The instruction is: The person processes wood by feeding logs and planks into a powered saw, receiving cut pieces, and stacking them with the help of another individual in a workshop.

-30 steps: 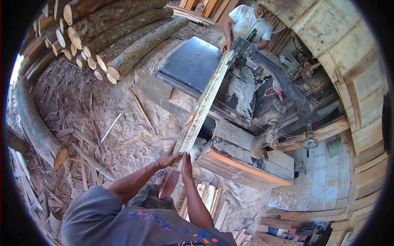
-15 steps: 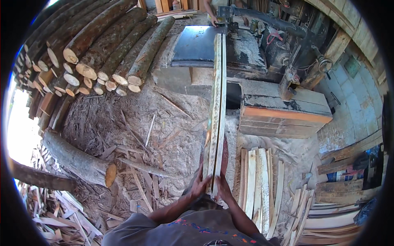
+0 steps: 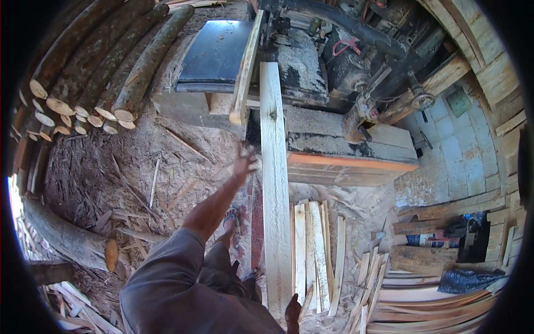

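A long pale plank [image 3: 272, 167] stretches from the saw table's edge back toward my body. My right hand [image 3: 292, 308] is closed at the right edge of its near end; part of the grip is hidden. My left hand [image 3: 245, 161] reaches forward, left of the plank, with fingers spread and nothing in them. Just beyond it, a second length of wood [image 3: 246, 72] lies slanted on the saw table [image 3: 214, 53], its near end overhanging the front edge. A gap separates the two pieces.
The sawing machine [image 3: 345, 61] and its sawdust-covered wooden box [image 3: 350, 161] stand ahead and right. Logs [image 3: 105, 67] are stacked at far left, and a thick log [image 3: 69, 234] lies nearer. Sawn strips [image 3: 314, 250] lie right of the plank. Wood scraps litter the floor.
Both hands held the two pieces together; now they are apart. The left piece has moved forward onto the table, out of my left hand. My right hand has drawn back to the lower right.
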Demonstrator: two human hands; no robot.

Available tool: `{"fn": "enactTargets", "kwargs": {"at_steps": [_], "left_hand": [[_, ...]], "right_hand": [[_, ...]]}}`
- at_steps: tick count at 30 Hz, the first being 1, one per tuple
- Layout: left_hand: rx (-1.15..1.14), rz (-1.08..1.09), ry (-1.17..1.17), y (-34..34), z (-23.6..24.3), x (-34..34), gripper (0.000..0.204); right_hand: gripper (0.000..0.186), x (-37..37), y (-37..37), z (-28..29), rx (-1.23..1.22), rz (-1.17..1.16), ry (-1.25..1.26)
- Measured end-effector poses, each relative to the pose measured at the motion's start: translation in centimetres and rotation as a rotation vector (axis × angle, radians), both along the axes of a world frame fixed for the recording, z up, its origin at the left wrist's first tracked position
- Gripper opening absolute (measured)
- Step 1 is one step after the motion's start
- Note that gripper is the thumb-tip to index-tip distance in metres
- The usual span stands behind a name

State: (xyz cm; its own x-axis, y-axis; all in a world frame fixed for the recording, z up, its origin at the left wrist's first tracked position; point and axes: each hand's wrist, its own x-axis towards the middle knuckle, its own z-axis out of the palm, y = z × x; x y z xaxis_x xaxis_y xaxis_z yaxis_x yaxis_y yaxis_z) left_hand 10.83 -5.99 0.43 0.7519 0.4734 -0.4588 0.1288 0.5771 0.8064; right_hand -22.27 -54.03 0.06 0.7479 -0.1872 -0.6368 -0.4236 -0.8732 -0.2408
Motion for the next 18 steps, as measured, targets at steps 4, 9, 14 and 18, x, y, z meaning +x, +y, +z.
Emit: {"fn": "enactTargets", "kwargs": {"at_steps": [4, 9, 14, 18], "left_hand": [[0.185, -0.189, -0.229, -18.2, -2.0, -3.8, 0.091], [0.211, -1.109, 0.236, -26.1, -4.5, -13.7, 0.09], [1.395, -1.691, -0.081, -16.3, -12.4, -25.0, 0.042], [0.225, -0.873, 0.878, -3.6, -9.2, -29.5, 0.055]], "right_hand": [[0.033, -9.2, -14.3, 0.1, -0.343, 0.276, -0.219], [0.04, -9.7, -27.7, -1.4, -0.36, -0.407, -0.272], [0.064, -4.0, -25.4, -8.0, 0.581, -1.377, -0.361], [0.053, 2.3, -8.6, -14.3, 0.661, -1.054, -0.037]]}}
